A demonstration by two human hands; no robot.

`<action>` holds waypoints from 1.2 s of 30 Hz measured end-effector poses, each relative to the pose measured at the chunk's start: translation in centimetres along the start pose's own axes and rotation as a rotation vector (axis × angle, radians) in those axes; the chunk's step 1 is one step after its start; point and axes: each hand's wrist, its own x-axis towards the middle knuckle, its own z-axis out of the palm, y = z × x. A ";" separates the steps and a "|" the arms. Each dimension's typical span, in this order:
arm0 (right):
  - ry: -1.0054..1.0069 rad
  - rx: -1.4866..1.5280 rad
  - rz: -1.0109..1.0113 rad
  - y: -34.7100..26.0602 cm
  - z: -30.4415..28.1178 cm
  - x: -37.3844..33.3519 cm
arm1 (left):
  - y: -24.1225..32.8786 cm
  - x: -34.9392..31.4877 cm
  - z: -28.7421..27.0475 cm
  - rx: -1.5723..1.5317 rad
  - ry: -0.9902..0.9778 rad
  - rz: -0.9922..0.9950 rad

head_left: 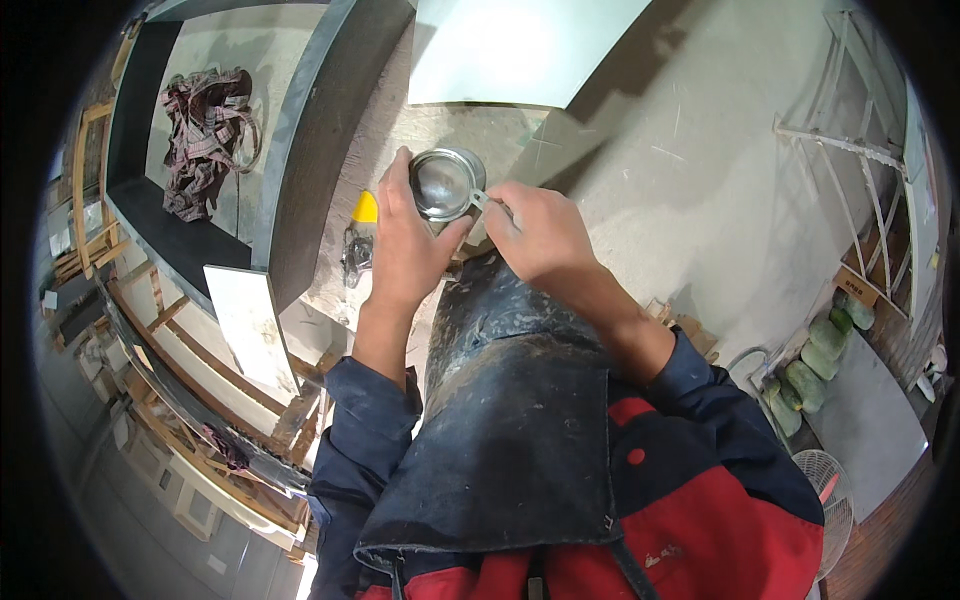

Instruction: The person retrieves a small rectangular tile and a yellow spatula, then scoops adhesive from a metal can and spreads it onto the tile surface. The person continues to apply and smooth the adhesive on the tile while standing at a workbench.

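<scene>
A round, shiny metal cup [441, 184] with a thick rim is held in front of me, its open top facing up. My left hand [403, 245] wraps its left and near side, thumb and fingers against the wall. A small metal tab or handle [480, 198] sticks out from the rim on the right, and my right hand [545, 232] pinches it with curled fingers. The inside of the cup looks grey and dull; what is in it I cannot make out. Left of my left wrist lie a yellow object [366, 207] and a dark, shiny bundle [357, 255].
A dark box frame [318, 150] stands at the left, with crumpled checked cloth [205, 145] inside it. A pale panel [530, 50] lies ahead. To the right are a metal rack [845, 135], several green gourds [823, 342] and a fan [826, 500].
</scene>
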 end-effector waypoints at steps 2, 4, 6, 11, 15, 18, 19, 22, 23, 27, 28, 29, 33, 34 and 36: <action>-0.044 -0.041 0.057 -0.8 -0.1 0.1 | -0.3 0.5 -0.3 0.011 -0.065 -0.023; -0.063 -0.086 0.068 -1.4 -0.1 0.3 | -0.5 0.9 -0.5 0.038 -0.057 0.004; -0.065 -0.122 0.069 -1.6 0.1 0.4 | -0.6 0.9 -0.5 0.058 -0.043 0.029; -0.050 -0.076 0.075 -1.1 0.3 0.4 | -0.6 0.9 -0.5 0.058 -0.038 0.045; -0.024 0.027 0.089 0.3 0.9 0.1 | -0.6 0.8 -0.4 0.047 -0.032 0.048; -0.028 0.144 0.130 1.1 1.4 -0.1 | -0.8 0.8 -0.4 0.055 -0.028 0.049; -0.028 0.175 0.125 1.3 1.3 -0.1 | -0.9 0.9 -0.3 0.056 -0.024 0.049; 0.008 0.272 0.072 2.2 2.1 -0.2 | -0.9 0.7 -0.2 0.057 -0.025 0.040; 0.027 0.305 0.045 2.5 2.4 -0.1 | -0.8 0.7 -0.3 0.057 -0.026 0.037; 0.002 0.384 -0.011 3.4 3.2 0.1 | -0.6 0.9 -0.6 0.069 -0.034 0.045; -0.024 0.343 -0.019 3.3 3.1 0.2 | -0.9 0.7 -0.5 0.067 -0.032 0.053; -0.048 0.300 -0.027 3.1 3.0 0.4 | -1.1 0.8 -0.4 0.063 -0.031 0.062; 0.043 0.304 -0.004 2.3 2.1 -0.9 | -0.9 0.7 -0.5 0.094 -0.033 0.028; 0.047 0.286 -0.010 2.1 1.9 -0.8 | -0.8 0.9 -0.5 0.077 -0.025 0.024; 0.050 0.249 -0.026 1.8 1.6 -0.4 | -0.5 1.1 -0.5 0.042 -0.004 0.013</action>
